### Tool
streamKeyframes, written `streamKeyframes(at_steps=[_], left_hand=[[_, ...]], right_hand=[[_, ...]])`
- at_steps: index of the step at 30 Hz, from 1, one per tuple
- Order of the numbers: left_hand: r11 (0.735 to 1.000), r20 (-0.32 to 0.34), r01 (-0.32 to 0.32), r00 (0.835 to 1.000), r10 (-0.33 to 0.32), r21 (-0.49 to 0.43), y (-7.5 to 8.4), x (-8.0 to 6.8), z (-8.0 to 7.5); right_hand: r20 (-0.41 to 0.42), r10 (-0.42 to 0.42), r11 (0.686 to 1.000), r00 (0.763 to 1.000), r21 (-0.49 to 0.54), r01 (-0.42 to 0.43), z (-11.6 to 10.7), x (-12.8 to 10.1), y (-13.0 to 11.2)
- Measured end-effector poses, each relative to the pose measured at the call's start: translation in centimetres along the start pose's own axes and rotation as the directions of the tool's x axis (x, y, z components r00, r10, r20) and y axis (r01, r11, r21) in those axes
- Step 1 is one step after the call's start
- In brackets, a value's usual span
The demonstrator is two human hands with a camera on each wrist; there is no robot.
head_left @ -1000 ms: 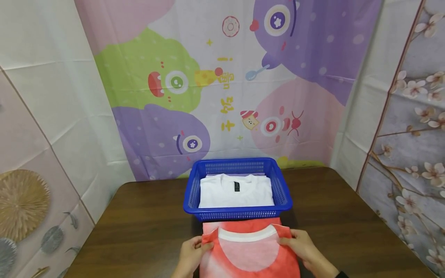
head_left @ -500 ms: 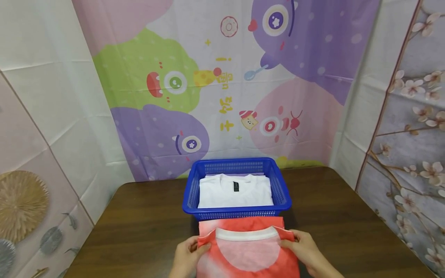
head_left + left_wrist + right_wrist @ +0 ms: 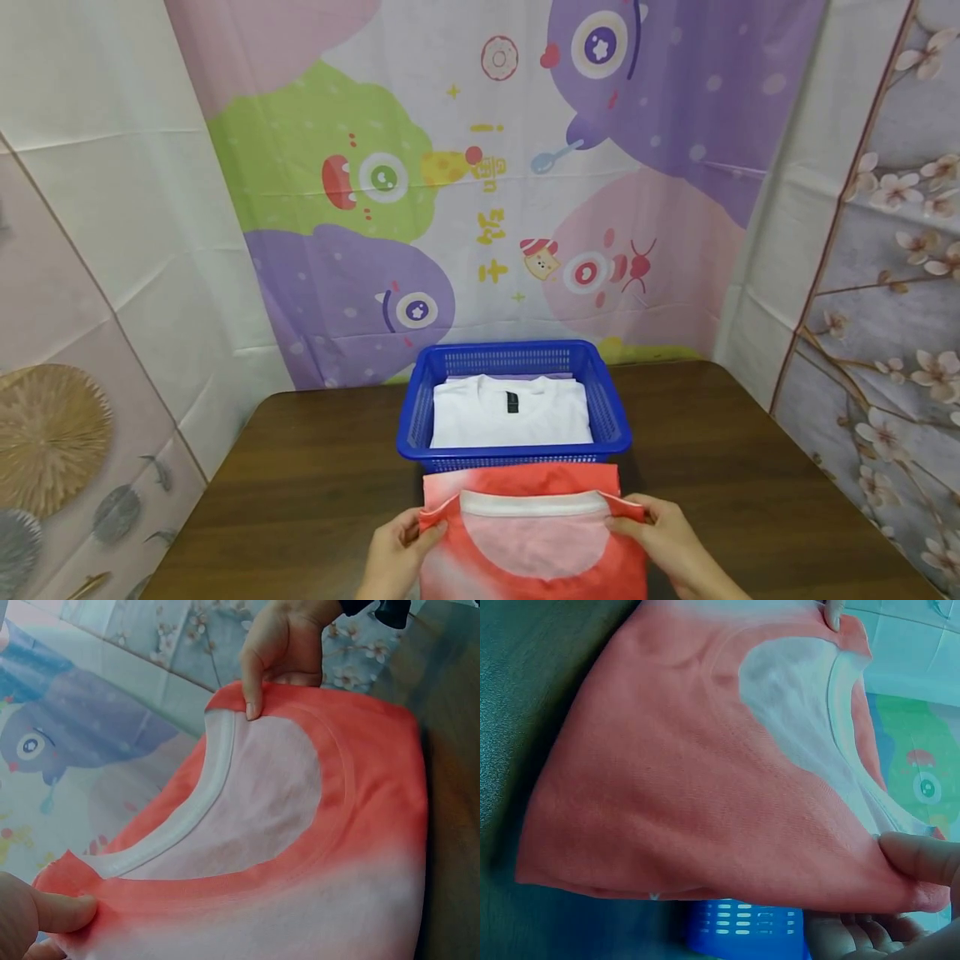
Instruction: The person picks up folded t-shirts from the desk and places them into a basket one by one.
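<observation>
A red and white T-shirt (image 3: pixel 540 550), folded, is held up by its shoulders on the near side of the table. My left hand (image 3: pixel 400 546) pinches the left shoulder beside the collar, thumb in front and fingers behind. On the other side my right hand (image 3: pixel 667 537) pinches the right shoulder the same way. Between the hands the white collar band (image 3: pixel 534 505) stretches across, with pale pink cloth inside the neckline. The left wrist view shows the left thumb (image 3: pixel 67 911) pressed on the red cloth. In the right wrist view the right thumb (image 3: pixel 919 856) lies at the neckline edge.
Just beyond the shirt, a blue plastic basket (image 3: pixel 414 417) stands on the brown wooden table (image 3: pixel 315 467). Inside it lies a folded white T-shirt (image 3: pixel 472 417) over a strip of purple cloth (image 3: pixel 558 377). A cartoon-printed curtain (image 3: pixel 480 317) hangs behind the table.
My hands have moved slightly apart, spreading the neckline wider and flatter. Both still pinch the shoulders of the red and white T-shirt. The basket has not moved.
</observation>
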State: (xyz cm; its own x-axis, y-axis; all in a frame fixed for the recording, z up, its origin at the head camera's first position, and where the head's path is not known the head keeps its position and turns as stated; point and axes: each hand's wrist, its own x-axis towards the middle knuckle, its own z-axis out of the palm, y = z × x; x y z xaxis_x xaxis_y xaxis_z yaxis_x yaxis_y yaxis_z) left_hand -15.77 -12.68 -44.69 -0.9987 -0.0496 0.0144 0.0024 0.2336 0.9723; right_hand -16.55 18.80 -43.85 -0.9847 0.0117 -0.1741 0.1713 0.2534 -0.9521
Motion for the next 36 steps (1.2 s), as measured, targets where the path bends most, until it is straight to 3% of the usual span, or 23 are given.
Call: streamKeyframes(at_steps=[6, 24, 36], left_hand=[[0.999, -0.010, -0.030, 1.000, 0.030, 0.014, 0.5, -0.1, -0.3], [0.999, -0.059, -0.038, 0.997, 0.039, 0.004, 3.1, 0.2, -1.1], [0.988, -0.082, -0.150, 0.985, 0.152, 0.024, 5.4, 2.1, -1.6]], right_hand=[[-0.001, 0.005, 1.000, 1.000, -0.009, -0.005, -0.2, -0.2, -0.5], [-0.008, -0.017, 1.000, 1.000, -0.004, 0.017, -0.4, -0.2, -2.9], [-0.041, -0.053, 0.999, 0.998, -0.016, 0.052, -0.9, 0.7, -5.6]])
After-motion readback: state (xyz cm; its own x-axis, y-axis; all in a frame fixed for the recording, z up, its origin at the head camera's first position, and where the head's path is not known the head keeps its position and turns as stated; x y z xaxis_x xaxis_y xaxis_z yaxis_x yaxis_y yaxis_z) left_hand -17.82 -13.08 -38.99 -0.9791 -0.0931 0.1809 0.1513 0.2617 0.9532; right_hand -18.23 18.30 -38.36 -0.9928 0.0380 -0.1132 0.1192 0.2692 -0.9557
